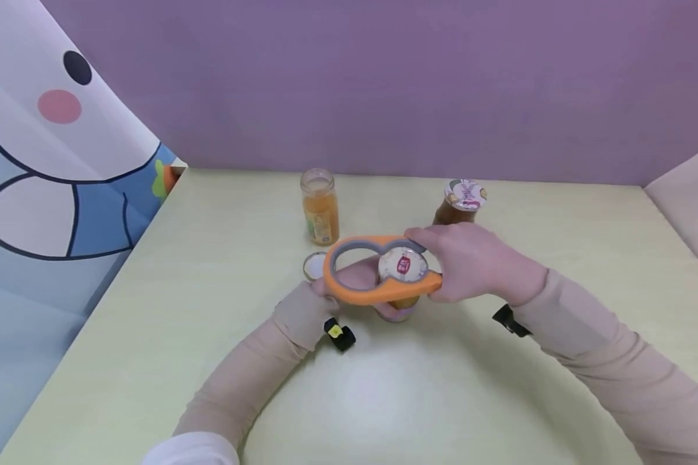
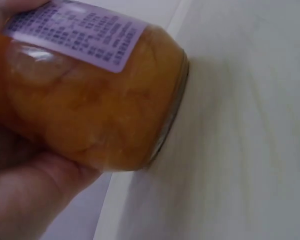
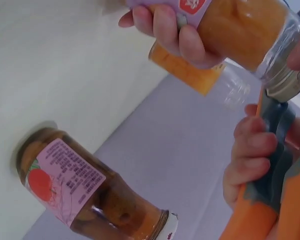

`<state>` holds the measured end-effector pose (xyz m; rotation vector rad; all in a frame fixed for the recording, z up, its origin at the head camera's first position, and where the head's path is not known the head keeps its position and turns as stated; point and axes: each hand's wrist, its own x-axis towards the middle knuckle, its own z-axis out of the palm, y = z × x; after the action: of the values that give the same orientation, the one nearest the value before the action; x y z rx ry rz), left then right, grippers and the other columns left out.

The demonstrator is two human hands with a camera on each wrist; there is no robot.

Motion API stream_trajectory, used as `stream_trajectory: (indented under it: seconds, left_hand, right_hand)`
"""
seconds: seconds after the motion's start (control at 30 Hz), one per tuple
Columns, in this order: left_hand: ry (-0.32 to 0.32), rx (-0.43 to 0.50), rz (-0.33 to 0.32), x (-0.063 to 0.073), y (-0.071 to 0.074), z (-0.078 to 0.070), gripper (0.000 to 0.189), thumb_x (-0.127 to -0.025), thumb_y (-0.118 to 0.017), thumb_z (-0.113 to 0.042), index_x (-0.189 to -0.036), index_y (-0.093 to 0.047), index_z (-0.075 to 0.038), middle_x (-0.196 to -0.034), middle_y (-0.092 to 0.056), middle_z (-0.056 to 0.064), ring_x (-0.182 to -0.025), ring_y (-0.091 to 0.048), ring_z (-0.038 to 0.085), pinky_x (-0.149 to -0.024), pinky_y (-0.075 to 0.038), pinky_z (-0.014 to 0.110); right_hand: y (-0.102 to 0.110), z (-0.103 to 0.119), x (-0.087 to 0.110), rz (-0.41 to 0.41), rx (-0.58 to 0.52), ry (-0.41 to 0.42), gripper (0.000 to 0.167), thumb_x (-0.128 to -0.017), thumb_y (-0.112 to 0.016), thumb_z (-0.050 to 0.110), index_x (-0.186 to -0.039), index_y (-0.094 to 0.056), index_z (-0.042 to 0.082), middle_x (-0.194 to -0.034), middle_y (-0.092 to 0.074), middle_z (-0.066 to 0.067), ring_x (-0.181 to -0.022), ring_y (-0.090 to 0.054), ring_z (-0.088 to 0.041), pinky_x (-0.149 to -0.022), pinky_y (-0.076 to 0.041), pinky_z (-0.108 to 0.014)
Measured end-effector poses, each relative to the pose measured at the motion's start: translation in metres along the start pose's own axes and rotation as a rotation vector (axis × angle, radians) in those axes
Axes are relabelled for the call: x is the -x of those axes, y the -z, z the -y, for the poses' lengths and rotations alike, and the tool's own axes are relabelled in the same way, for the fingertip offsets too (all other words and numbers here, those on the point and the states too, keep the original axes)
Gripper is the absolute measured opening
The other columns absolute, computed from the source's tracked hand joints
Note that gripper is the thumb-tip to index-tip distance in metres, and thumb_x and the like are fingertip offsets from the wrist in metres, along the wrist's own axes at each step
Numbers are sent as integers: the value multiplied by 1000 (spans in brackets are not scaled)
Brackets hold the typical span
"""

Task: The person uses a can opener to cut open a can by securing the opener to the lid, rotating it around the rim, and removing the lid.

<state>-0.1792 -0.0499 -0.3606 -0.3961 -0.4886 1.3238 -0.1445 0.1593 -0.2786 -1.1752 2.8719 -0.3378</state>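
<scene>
Mid-frame, the left hand (image 1: 360, 274) curls its fingers round a jar (image 2: 90, 110); right of centre, the right hand (image 1: 471, 261) grips an opener (image 1: 360, 296).

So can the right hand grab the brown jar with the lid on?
Probably not right now: the right hand is gripping the orange opener. The brown jar stands close beyond that hand, with nothing seen between them, so it looks reachable if the opener is put down.

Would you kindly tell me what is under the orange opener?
A lidded jar and the left grip show there; parts of both cannot be seen, covered by the orange opener.
</scene>
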Motion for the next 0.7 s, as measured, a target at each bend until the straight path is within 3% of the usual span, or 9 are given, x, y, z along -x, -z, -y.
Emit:
stream_trajectory:
  seconds: [0.13,0.23,0.3,0.4,0.53,0.7]
  left_hand:
    - [141,69,-59,-1,-5,-8,57,-98,-42,-39,-140,-30,-2,-136,-37,19,-124,-34,27,-108,-31,34]
    - [203,-10,-119,-2,-8,-14,61,-96,-46,-40,-136,-35,5,-129,-41,19,-117,-36,24,-103,-38,31]
    - [199,-129,-135,-3,-8,-16,61,-94,-47,-45,-133,-42,3,-125,-43,16,-113,-35,23,-99,-39,30]
    - [153,-233,-157,-3,-8,-16,56,-94,-48,-45,-130,-49,-2,-122,-48,14,-109,-36,23,-97,-38,31]
    - [77,-206,-168,-3,-7,-14,49,-95,-48,-38,-130,-50,-4,-125,-51,13,-112,-40,23,-100,-35,35]
    - [-8,-73,-86,0,-2,-5,49,-99,-40,-38,-138,-42,-8,-136,-43,12,-124,-36,19,-106,-25,38]
  right_hand:
    - [2,-3,-4,-15,-1,54,60,-57,-76,17,-114,-59,11,-87,-62,6,-60,-46,-10,-55,-42,-26]
    - [2,-6,-5,-21,-16,85,58,-59,-76,18,-114,-60,13,-89,-63,7,-62,-48,-9,-57,-43,-25]
    - [1,-7,-5,-26,-23,99,60,-59,-77,19,-116,-59,12,-91,-64,6,-64,-49,-8,-59,-45,-25]
    - [-1,-9,-4,-37,-23,118,65,-58,-78,19,-119,-59,9,-94,-65,4,-67,-52,-9,-61,-47,-26]
    - [-2,-12,-3,-52,-35,133,66,-58,-77,19,-120,-58,10,-95,-65,4,-69,-54,-10,-62,-47,-26]
    - [-5,-10,-2,-66,-66,133,58,-58,-76,19,-113,-60,15,-86,-61,9,-67,-52,-9,-60,-45,-25]
